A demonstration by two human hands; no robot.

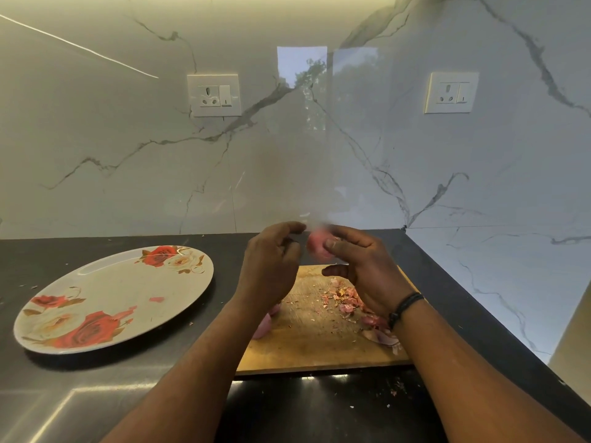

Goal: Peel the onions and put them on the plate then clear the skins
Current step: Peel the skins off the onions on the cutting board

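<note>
Two hands meet above the far edge of our cutting board (319, 343): our right hand (364, 266) grips a pink onion (316, 247), our left hand (271, 266) curls beside it, whether touching we cannot tell. Skins (345, 298) litter the board; the plate (105, 302) sits left on the tabletop (48, 385).

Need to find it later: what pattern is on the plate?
Red and cream roses on the grey plate, head view.

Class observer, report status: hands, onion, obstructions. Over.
Right hand grips blurred onion above cutting board; left hand picking at it. Plate holds no onions. Nothing obstructing.
</note>
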